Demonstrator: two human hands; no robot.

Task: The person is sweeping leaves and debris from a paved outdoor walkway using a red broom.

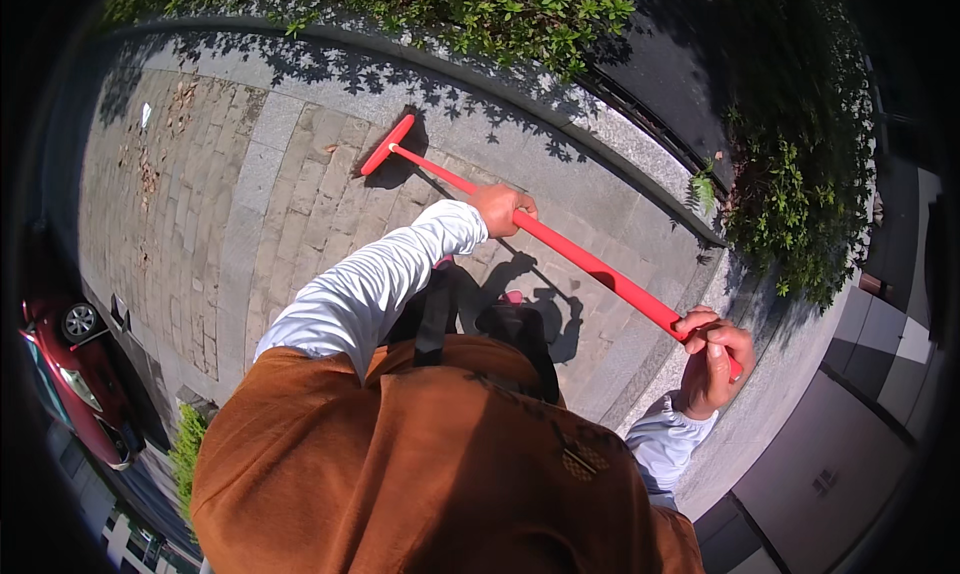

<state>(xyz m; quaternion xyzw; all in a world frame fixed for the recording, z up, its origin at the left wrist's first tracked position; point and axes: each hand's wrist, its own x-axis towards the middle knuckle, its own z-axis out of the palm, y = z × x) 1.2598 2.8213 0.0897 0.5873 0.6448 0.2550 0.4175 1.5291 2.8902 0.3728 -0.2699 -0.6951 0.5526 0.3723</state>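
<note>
Here my left hand (503, 206) is clamped mid-shaft on the red broom (560, 245), and my right hand (712, 346) is clamped round its top end; I'd say the wide spacing gives leverage. The broom runs diagonally from lower right to upper left, head (387, 145) down on the paving (250, 204) beside the kerb (560, 114), pointing away from me.

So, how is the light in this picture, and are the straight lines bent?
In the head view, hard sunlight throws sharp shadows of the person and of the red broom onto the stone pavement; the curb curves from fisheye distortion, the corners are black, and both hands look sharp, not blurred.
</note>
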